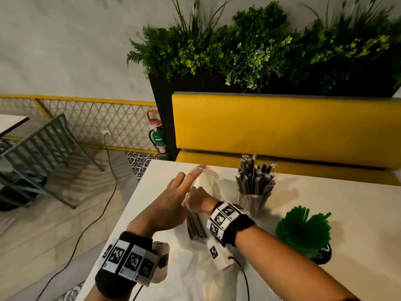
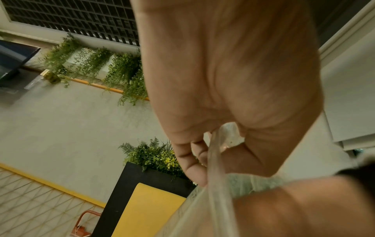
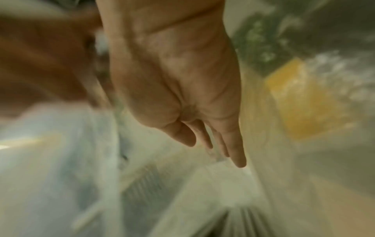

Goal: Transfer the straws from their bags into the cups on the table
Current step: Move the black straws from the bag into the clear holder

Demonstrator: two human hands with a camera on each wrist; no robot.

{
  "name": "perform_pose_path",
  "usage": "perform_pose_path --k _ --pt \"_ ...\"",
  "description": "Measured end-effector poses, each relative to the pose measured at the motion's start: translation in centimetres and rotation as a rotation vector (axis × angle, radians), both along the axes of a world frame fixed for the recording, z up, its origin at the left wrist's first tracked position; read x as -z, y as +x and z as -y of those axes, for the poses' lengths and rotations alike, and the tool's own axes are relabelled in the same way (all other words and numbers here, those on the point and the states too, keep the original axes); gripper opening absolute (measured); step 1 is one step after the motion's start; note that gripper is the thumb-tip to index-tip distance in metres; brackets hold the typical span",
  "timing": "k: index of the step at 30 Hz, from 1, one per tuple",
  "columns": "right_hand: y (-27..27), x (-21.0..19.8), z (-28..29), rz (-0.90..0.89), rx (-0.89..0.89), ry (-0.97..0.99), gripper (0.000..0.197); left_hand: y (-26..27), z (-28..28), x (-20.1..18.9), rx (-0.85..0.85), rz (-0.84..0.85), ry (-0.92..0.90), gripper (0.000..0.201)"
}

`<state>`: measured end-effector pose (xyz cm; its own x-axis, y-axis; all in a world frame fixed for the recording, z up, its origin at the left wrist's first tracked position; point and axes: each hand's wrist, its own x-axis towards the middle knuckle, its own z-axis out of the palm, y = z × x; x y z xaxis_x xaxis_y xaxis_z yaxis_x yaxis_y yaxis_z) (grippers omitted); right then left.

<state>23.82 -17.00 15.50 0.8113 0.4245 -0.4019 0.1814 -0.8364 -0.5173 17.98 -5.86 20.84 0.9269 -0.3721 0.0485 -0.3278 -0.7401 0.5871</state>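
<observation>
A clear plastic bag (image 1: 209,181) stands open at the middle of the white table (image 1: 347,213), with dark straws (image 1: 196,228) lying in its near end. My left hand (image 1: 173,200) pinches the bag's rim between thumb and fingers, and the plastic strip (image 2: 215,158) runs through that grip. My right hand (image 1: 196,200) is inside the bag's mouth, its fingers (image 3: 235,154) straight and holding nothing, above the straws (image 3: 241,222). The right wrist view is blurred. A clear cup (image 1: 252,203) to the right holds wrapped dark straws (image 1: 256,177). A dark cup (image 1: 323,255) further right is packed with green straws (image 1: 303,231).
Crumpled white plastic (image 1: 195,276) lies on the table near me. A yellow bench (image 1: 282,127) and a planter (image 1: 260,51) stand behind the table. The table's left edge (image 1: 130,198) drops to the floor, where a cable (image 1: 108,192) and a grey chair (image 1: 43,153) are.
</observation>
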Motion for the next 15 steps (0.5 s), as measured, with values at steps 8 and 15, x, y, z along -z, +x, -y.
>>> perform_pose_path --k 8,15 --pt "-2.1 0.7 -1.4 0.201 -0.498 -0.510 0.044 -4.4 1.8 0.4 -0.103 -0.025 0.101 0.102" --pt "-7.7 -0.9 -6.5 0.118 0.062 -0.712 0.043 -5.7 0.9 1.9 -0.114 -0.063 0.162 0.107"
